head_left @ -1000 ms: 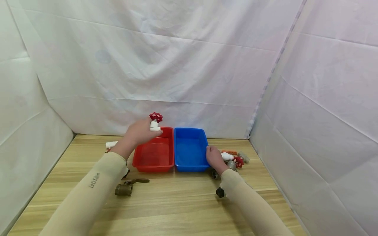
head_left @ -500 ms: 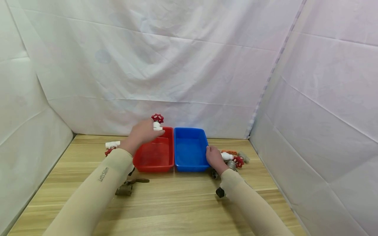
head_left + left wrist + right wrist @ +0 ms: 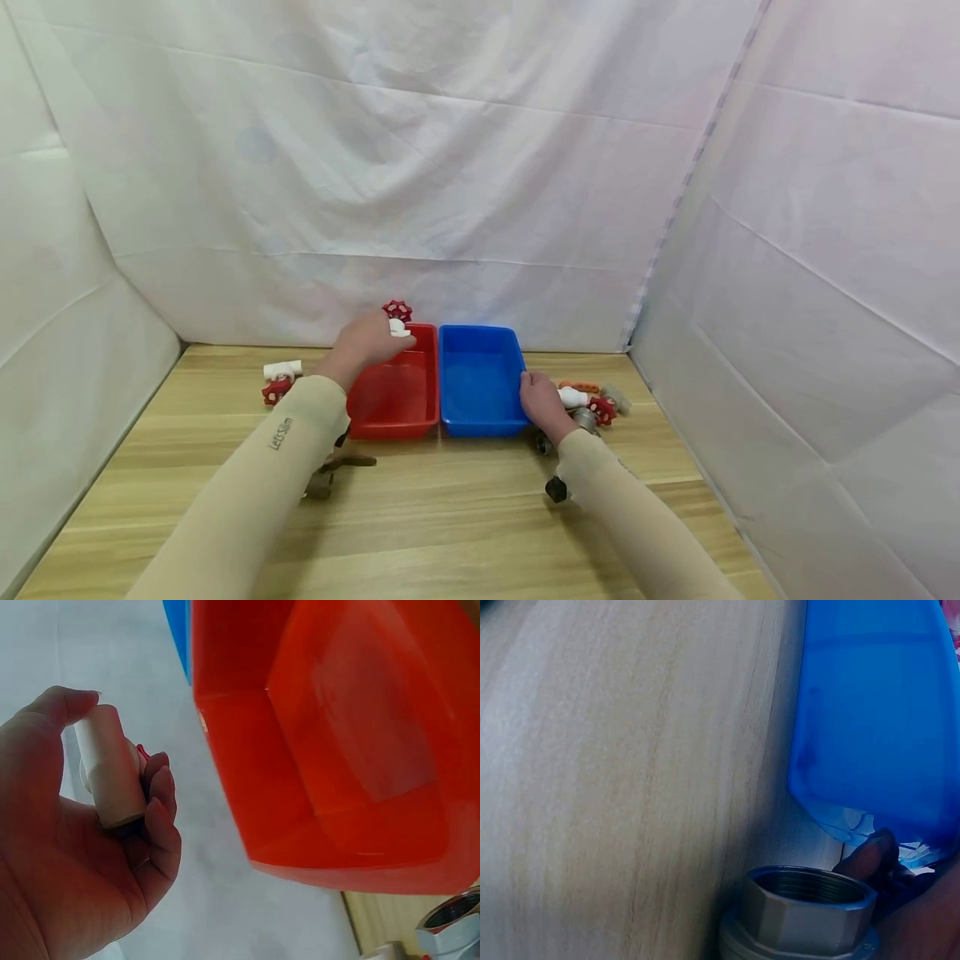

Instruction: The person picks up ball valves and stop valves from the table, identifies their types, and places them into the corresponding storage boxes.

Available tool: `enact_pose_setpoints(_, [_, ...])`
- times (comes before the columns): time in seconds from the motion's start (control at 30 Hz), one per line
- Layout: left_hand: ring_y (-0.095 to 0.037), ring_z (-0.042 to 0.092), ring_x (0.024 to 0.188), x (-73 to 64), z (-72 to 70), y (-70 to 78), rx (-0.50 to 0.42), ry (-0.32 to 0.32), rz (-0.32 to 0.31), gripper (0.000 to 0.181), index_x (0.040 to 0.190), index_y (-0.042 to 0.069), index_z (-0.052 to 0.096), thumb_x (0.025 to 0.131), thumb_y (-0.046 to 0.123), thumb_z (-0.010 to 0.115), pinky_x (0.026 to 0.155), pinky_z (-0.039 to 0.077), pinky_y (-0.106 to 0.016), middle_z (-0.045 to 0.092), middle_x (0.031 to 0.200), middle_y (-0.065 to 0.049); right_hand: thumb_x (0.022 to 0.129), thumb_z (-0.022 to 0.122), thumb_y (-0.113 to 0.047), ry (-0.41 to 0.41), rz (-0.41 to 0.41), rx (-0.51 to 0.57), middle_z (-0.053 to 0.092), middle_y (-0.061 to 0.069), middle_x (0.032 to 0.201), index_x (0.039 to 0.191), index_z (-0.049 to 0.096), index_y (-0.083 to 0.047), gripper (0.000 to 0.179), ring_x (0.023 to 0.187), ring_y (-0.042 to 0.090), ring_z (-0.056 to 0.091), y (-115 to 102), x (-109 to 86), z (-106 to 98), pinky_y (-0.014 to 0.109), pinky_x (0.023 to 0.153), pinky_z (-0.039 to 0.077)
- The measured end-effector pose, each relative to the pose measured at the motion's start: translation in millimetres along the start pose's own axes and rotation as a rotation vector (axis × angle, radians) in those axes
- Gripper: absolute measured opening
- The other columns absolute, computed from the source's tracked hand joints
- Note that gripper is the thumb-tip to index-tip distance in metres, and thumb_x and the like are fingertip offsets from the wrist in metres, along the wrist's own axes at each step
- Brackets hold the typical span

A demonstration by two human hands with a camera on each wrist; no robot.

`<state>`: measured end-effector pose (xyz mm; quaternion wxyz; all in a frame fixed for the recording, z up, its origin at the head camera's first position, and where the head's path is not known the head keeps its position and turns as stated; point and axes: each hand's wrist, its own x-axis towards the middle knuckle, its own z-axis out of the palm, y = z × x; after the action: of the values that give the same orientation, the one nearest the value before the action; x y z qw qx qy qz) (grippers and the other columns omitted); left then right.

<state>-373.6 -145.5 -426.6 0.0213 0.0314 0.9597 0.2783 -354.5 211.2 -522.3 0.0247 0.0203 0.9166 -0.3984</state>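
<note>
My left hand (image 3: 364, 342) holds a white plastic valve (image 3: 399, 327) with a red handwheel (image 3: 397, 310) above the back end of a red plastic bin (image 3: 397, 398). In the left wrist view, the thumb presses one end of the white valve body (image 3: 111, 766) and the fingers curl around its other side. Most of the handwheel is hidden there. To the right, a blue plastic bin (image 3: 480, 385) stands beside the red one. My right hand (image 3: 543, 402) grips the blue bin's right rim, fingers partly hidden. Both bins show bare insides in the head view.
Left of the bins lie a white valve (image 3: 282, 371) with a red handwheel and a brass valve (image 3: 321, 484) partly behind the sleeve. Right of them are another white valve (image 3: 573, 397), an orange handle (image 3: 581, 387) and metal fittings, one with a threaded opening (image 3: 808, 919).
My left hand has moved slightly right and lower over the red bin with the valve. The right hand stays on the blue bin's rim. The head view has shifted slightly.
</note>
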Motion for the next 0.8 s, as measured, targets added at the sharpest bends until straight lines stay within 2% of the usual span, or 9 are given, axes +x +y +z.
enact_pose_setpoints(0.13, [-0.033,0.07,0.1,4.1,4.9,-5.6,-0.018,-0.037,-0.028,0.054,0.125,0.006,0.068,0.093,0.048,0.084,0.089,0.063,-0.05,0.074,0.11,-0.014,0.122,0.035,-0.036,0.005,0.007,-0.01,0.059,0.011,0.087,0.12,0.069,0.002,0.05,0.093,0.03,0.066,0.7,1.2,0.9,0.049,0.085,0.052])
enact_pose_setpoints(0.23, [-0.034,0.07,0.104,8.6,8.5,-8.3,-0.047,-0.07,-0.069,0.056,0.129,0.008,0.066,0.093,0.046,0.085,0.09,0.063,-0.051,0.073,0.115,-0.014,0.122,0.035,-0.036,0.012,0.008,-0.026,0.066,0.013,0.094,0.127,0.069,0.003,0.051,0.099,0.031,0.068,1.3,1.7,0.9,0.05,0.088,0.053])
enact_pose_setpoints(0.37, [-0.034,0.07,0.107,11.7,11.3,-9.5,-0.07,-0.108,-0.119,0.055,0.129,0.009,0.066,0.092,0.044,0.086,0.089,0.064,-0.05,0.072,0.117,-0.015,0.122,0.035,-0.035,0.012,0.006,-0.036,0.063,0.013,0.091,0.125,0.069,0.003,0.051,0.098,0.031,0.067,1.0,1.1,0.8,0.049,0.087,0.052])
enact_pose_setpoints(0.5, [-0.034,0.07,0.106,9.2,11.7,-7.8,-0.087,-0.136,-0.143,0.053,0.127,0.008,0.067,0.092,0.043,0.088,0.087,0.065,-0.049,0.073,0.115,-0.015,0.122,0.035,-0.035,0.013,0.003,-0.027,0.055,0.009,0.083,0.118,0.069,0.002,0.05,0.094,0.03,0.066,0.0,-0.1,-0.2,0.048,0.085,0.051])
enact_pose_setpoints(0.7, [-0.036,0.067,0.114,7.4,16.4,-7.4,-0.119,-0.185,-0.197,0.068,0.138,0.008,0.06,0.089,0.042,0.092,0.088,0.066,-0.051,0.069,0.126,-0.015,0.123,0.034,-0.036,0.011,0.001,-0.02,0.046,0.006,0.08,0.108,0.066,-0.001,0.05,0.092,0.03,0.065,-0.5,-1.7,-1.7,0.047,0.084,0.05])
enact_pose_setpoints(0.8, [-0.036,0.066,0.117,9.4,20.0,-8.5,-0.116,-0.205,-0.2,0.066,0.138,0.009,0.062,0.089,0.042,0.092,0.09,0.065,-0.051,0.07,0.128,-0.014,0.122,0.034,-0.036,0.019,-0.002,-0.022,0.046,0.006,0.079,0.104,0.065,-0.003,0.048,0.09,0.029,0.064,-0.3,-1.9,-2.0,0.047,0.083,0.049])
